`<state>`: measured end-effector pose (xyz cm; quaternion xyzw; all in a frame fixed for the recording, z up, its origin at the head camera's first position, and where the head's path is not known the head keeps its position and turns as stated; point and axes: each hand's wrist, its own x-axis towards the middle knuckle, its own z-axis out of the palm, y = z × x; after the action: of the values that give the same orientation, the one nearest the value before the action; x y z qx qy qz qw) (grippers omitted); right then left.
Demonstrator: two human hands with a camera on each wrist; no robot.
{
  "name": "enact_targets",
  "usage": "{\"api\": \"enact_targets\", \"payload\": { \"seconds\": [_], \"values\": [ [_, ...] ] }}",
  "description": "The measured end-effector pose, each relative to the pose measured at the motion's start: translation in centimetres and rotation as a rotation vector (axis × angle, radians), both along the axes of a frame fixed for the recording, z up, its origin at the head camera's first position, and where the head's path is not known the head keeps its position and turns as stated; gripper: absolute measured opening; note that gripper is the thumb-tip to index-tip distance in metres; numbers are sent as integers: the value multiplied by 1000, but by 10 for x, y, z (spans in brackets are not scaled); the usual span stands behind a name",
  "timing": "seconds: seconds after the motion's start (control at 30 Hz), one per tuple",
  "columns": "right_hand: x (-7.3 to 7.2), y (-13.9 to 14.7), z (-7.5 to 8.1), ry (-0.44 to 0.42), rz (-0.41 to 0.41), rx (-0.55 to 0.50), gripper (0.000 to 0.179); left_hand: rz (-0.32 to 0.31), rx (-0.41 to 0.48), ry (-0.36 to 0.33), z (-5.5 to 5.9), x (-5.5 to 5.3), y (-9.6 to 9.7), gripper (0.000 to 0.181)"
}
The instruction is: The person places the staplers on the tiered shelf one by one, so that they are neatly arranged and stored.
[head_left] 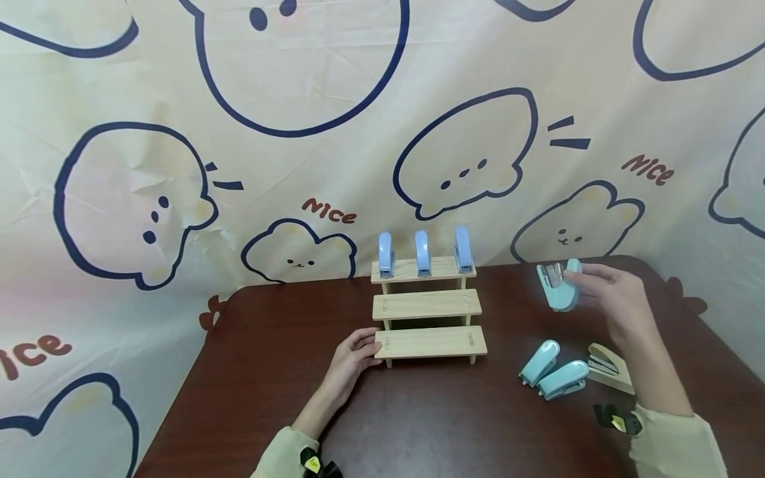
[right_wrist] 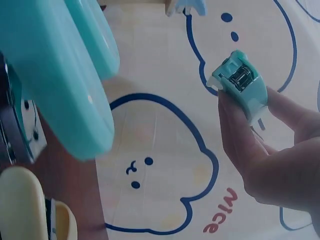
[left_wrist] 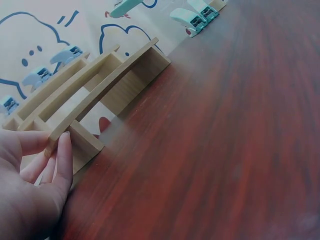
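Note:
My left hand [head_left: 352, 358] pinches the left end of the bottom board of a three-tier wooden display stand [head_left: 430, 342], thumb and fingers meeting at its edge in the left wrist view. Out to the right, my right hand [head_left: 621, 302] holds a teal stapler [head_left: 563, 297] above the table, tilted and gripped between thumb and fingers. Three blue staplers [head_left: 422, 253] stand in a row on the top tier. Below the right hand, two teal staplers [head_left: 540, 362] lie side by side on the table, with a cream stapler [head_left: 611, 373] to their right.
The stand sits on a dark reddish-brown table [head_left: 251, 385], towards its back edge. A pale cloth [head_left: 311, 166] with cartoon outlines hangs behind and around the table. Both wrists wear dark bands [head_left: 618, 419].

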<state>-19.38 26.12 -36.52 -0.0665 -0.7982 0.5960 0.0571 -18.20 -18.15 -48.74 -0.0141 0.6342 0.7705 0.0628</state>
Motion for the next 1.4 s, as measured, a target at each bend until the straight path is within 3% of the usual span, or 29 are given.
{"api": "enact_targets", "payload": {
  "seconds": [0.2, 1.4],
  "values": [
    [0, -11, 0, -8, 22, 23, 66, 8, 2, 0, -1, 0, 1, 43],
    [-4, -59, -14, -45, 129, 8, 65, -12, -15, 4, -3, -2, -1, 43]
  ]
}}
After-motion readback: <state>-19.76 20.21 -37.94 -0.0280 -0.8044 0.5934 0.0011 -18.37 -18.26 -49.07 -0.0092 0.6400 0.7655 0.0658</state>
